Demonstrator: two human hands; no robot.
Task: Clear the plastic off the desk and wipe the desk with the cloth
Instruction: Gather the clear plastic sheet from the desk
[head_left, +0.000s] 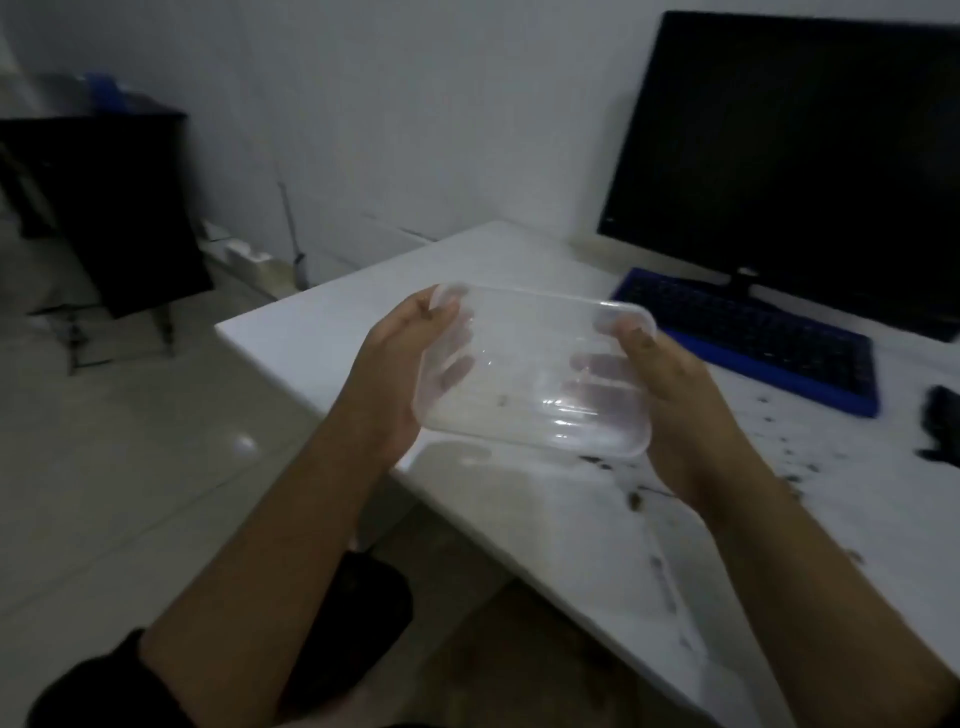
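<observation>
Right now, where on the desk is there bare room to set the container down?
Bare: the far-left corner of the desk, between its left edge and the keyboard, and the near strip below the container that the left hand and right hand hold. Crowded: the right side, with monitor, scattered crumbs and a black object.

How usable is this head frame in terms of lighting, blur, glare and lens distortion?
Head view: dim, bluish, underexposed; soft throughout, with blur smearing the keyboard and dark crumbs on the desk; the clear plastic container, held by left hand and right hand, shows faint highlights; small glare spot on the floor tiles; wide-angle distortion tilts the monitor.
</observation>
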